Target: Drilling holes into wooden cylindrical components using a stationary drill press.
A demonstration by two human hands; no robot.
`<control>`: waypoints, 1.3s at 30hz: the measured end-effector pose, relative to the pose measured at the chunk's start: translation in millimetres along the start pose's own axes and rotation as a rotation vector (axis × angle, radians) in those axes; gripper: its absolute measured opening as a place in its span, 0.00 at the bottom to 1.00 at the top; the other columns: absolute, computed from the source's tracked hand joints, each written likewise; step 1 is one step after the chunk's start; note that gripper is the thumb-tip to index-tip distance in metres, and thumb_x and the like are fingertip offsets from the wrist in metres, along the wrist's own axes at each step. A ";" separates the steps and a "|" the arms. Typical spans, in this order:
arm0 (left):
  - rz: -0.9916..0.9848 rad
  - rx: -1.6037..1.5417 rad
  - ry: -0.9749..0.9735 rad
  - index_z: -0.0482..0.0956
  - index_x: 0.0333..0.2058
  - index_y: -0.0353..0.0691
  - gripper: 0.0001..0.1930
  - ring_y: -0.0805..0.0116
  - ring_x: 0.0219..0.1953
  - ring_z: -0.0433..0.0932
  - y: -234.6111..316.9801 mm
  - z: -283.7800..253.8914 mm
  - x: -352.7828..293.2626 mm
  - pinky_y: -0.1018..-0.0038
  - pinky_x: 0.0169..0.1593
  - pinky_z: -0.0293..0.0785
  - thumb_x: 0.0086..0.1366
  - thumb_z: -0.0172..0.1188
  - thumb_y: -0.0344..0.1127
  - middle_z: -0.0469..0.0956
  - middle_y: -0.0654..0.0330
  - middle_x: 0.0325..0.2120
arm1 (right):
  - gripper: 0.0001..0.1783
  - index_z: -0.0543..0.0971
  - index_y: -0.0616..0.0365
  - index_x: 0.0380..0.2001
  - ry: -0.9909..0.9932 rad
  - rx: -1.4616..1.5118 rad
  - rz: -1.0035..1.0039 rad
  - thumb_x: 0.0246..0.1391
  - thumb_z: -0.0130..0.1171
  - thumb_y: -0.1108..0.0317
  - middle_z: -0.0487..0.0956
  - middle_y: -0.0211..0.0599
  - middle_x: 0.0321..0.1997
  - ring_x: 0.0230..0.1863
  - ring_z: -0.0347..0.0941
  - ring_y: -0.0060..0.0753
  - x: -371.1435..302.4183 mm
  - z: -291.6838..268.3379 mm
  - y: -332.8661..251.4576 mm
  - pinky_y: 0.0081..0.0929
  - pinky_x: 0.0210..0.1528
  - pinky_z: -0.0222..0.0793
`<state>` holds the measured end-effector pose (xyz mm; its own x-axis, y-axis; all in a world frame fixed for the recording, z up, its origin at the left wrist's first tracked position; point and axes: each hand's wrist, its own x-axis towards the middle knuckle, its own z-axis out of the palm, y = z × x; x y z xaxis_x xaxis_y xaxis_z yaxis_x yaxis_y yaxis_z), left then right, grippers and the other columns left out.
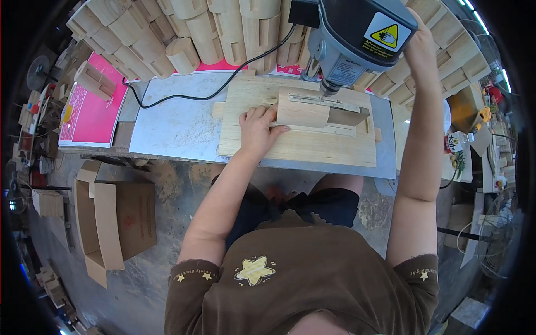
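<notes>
My left hand [258, 129] grips the left end of a pale rounded wooden piece [303, 109], its fingers curled and its thumb along the near side. The piece lies sideways on a flat wooden board [251, 144], with a narrow metal strip [318, 101] along its top. A slim bar [349, 116] extends from its right end. Just above the strip hangs the chuck [329, 86] of a grey-blue bench drill [357, 39]; I cannot tell whether its bit touches the wood. My raised right hand [420, 50] is at the drill head's right side, its fingers hidden behind the housing.
Stacked wooden cylinders [212, 33] line the back of the table, and one cylinder [95, 81] stands apart on a pink sheet [84, 123]. A black cable [218, 96] curves across the white surface. An open cardboard box [131, 218] sits on the floor at left.
</notes>
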<state>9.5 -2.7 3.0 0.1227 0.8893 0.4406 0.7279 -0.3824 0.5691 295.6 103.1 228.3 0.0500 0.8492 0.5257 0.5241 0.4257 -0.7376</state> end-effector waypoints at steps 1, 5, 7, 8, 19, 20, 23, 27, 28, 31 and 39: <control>0.011 0.022 0.012 0.76 0.42 0.46 0.24 0.62 0.37 0.67 -1.7 0.2 -1.0 0.64 0.46 0.55 0.44 0.67 0.45 0.70 0.64 0.28 | 0.17 0.73 0.61 0.47 0.071 -0.147 -0.180 0.59 0.46 0.63 0.77 0.35 0.41 0.39 0.69 0.21 -5.6 8.0 4.1 0.18 0.41 0.65; 0.011 0.052 0.024 0.75 0.43 0.46 0.26 0.61 0.37 0.68 -4.9 -4.4 -4.5 0.63 0.45 0.56 0.44 0.66 0.46 0.70 0.63 0.28 | 0.11 0.75 0.61 0.37 0.196 -0.311 -0.262 0.58 0.49 0.65 0.74 0.34 0.27 0.29 0.66 0.19 -48.5 21.9 -47.7 0.19 0.34 0.63; 0.012 0.051 0.028 0.75 0.43 0.46 0.26 0.61 0.37 0.68 -4.4 -4.1 -4.1 0.63 0.45 0.56 0.44 0.66 0.46 0.70 0.63 0.28 | 0.10 0.73 0.64 0.27 0.272 -0.372 -0.293 0.57 0.52 0.67 0.67 0.36 0.18 0.22 0.61 0.21 -75.3 24.3 -64.9 0.21 0.27 0.59; 0.004 0.055 0.040 0.75 0.43 0.46 0.26 0.60 0.37 0.68 -5.7 -6.5 -5.4 0.63 0.45 0.56 0.44 0.66 0.47 0.70 0.63 0.28 | 0.12 0.71 0.64 0.23 0.293 -0.363 -0.258 0.57 0.51 0.68 0.63 0.36 0.15 0.20 0.57 0.21 -87.6 29.4 -69.6 0.21 0.24 0.56; 0.016 0.000 0.075 0.75 0.42 0.45 0.26 0.61 0.38 0.69 -3.0 -2.0 -5.1 0.63 0.44 0.57 0.41 0.68 0.45 0.71 0.63 0.29 | 0.12 0.76 0.68 0.38 0.200 -0.098 -0.126 0.60 0.45 0.72 0.69 0.30 0.20 0.23 0.62 0.17 -180.6 49.0 -4.1 0.16 0.26 0.58; 0.017 -0.001 0.066 0.75 0.42 0.45 0.26 0.61 0.39 0.68 -2.8 -1.7 -6.0 0.63 0.44 0.57 0.41 0.68 0.44 0.71 0.63 0.29 | 0.12 0.76 0.68 0.38 0.208 -0.064 -0.120 0.60 0.44 0.72 0.69 0.31 0.21 0.23 0.63 0.18 -185.4 56.0 5.9 0.16 0.26 0.59; -0.009 -0.022 0.055 0.76 0.36 0.46 0.21 0.62 0.40 0.68 0.7 -4.1 -5.7 0.63 0.45 0.56 0.41 0.68 0.43 0.71 0.63 0.31 | 0.12 0.75 0.68 0.40 0.207 -0.069 -0.222 0.59 0.44 0.74 0.70 0.35 0.25 0.26 0.65 0.23 -186.6 76.1 27.9 0.19 0.29 0.61; 0.009 -0.015 0.069 0.75 0.42 0.45 0.26 0.61 0.39 0.68 -2.3 -2.7 -6.2 0.63 0.45 0.57 0.41 0.68 0.44 0.71 0.64 0.30 | 0.12 0.75 0.68 0.41 0.222 -0.075 -0.289 0.58 0.44 0.75 0.70 0.37 0.26 0.27 0.65 0.25 -184.7 79.9 34.5 0.20 0.30 0.61; 0.000 -0.012 0.056 0.75 0.43 0.45 0.27 0.61 0.39 0.68 -2.7 -2.9 -6.7 0.63 0.45 0.57 0.41 0.68 0.44 0.71 0.63 0.30 | 0.12 0.75 0.68 0.40 0.213 -0.071 -0.291 0.58 0.44 0.75 0.70 0.36 0.25 0.27 0.65 0.25 -185.0 78.8 34.9 0.20 0.30 0.60; -0.009 -0.006 0.047 0.75 0.44 0.46 0.28 0.61 0.39 0.68 -4.2 -1.8 -6.8 0.63 0.45 0.56 0.42 0.68 0.44 0.71 0.63 0.30 | 0.11 0.76 0.68 0.37 0.215 -0.156 -0.319 0.58 0.44 0.76 0.68 0.34 0.23 0.25 0.63 0.23 -181.8 62.2 21.3 0.19 0.29 0.59; 0.029 0.008 -0.009 0.74 0.47 0.47 0.29 0.61 0.39 0.68 14.2 14.0 0.3 0.61 0.46 0.55 0.44 0.67 0.47 0.71 0.62 0.31 | 0.20 0.76 0.59 0.33 0.281 -0.377 0.016 0.57 0.48 0.52 0.72 0.37 0.22 0.25 0.66 0.28 -39.3 11.0 -50.3 0.23 0.33 0.63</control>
<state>29.4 -4.4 1.5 0.1502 0.8800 0.4507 0.7296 -0.4063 0.5501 258.0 51.8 240.1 0.2619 0.7149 0.6483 0.7910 0.2258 -0.5686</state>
